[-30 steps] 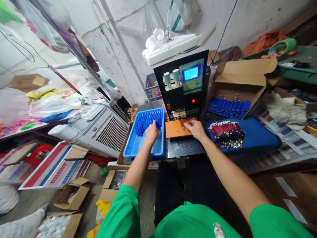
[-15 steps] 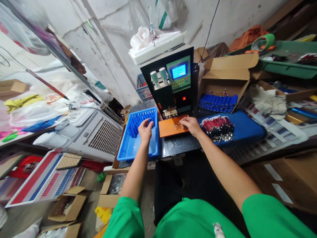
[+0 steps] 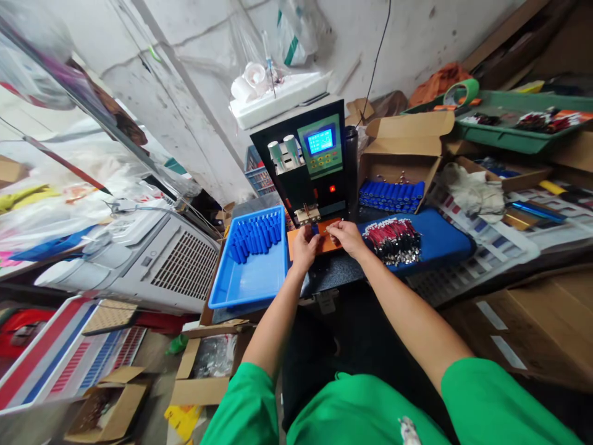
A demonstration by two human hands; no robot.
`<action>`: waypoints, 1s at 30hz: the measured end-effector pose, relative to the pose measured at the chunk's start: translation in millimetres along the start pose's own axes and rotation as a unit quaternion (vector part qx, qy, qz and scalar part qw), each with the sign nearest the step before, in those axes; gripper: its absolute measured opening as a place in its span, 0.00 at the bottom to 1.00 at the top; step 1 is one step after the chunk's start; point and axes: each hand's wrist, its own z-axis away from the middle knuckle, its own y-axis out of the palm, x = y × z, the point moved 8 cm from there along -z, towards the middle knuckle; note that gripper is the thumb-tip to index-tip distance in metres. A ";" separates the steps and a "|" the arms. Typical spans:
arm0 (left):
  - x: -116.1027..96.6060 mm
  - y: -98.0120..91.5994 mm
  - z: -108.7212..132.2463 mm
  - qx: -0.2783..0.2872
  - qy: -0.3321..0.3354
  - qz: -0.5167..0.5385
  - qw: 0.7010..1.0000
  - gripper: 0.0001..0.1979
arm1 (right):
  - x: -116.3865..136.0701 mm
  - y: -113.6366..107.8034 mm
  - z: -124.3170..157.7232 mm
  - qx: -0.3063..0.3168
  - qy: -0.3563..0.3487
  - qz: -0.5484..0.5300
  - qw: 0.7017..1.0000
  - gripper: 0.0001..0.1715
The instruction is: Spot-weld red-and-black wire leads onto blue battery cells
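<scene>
My left hand [image 3: 306, 248] is closed at the orange plate [image 3: 296, 238], just below the electrodes of a spot welder [image 3: 296, 191]. A bit of a blue battery cell [image 3: 315, 228] shows by its fingertips. Close on the right, my right hand [image 3: 346, 237] pinches a small wire lead with a light tip; most of it is hidden by the fingers. Left of the plate stands a blue tray [image 3: 250, 287] with rows of blue battery cells [image 3: 256, 236]. A pile of red and black wire leads [image 3: 393, 240] lies right of my right hand.
Behind the wire pile, an open cardboard box [image 3: 403, 145] holds stacked blue cells. A green tray [image 3: 519, 137] with tape is at the far right. A grey air cooler [image 3: 171, 259] stands left. A foam lid [image 3: 278, 102] with white rolls tops the welder.
My left hand has moved right from above the blue tray to the orange plate, with a blue cell now at its fingers. My right hand stays pinched over the plate. The view has shifted slightly.
</scene>
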 end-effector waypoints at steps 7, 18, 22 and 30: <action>1.6 2.1 3.4 0.015 0.008 0.010 1.000 0.09 | -1.1 6.0 -8.9 -0.033 -0.010 0.035 0.999 0.22; 7.5 1.7 5.1 0.001 0.003 0.024 1.000 0.10 | 11.5 20.1 -21.1 -0.042 -0.061 0.096 0.993 0.14; 11.0 2.5 4.6 0.000 0.002 0.037 0.999 0.11 | 9.1 22.9 -23.4 -0.031 -0.080 0.140 0.986 0.15; 16.3 2.2 3.9 -0.003 -0.006 0.038 0.999 0.13 | 11.6 24.4 -22.0 -0.055 -0.069 0.187 0.978 0.13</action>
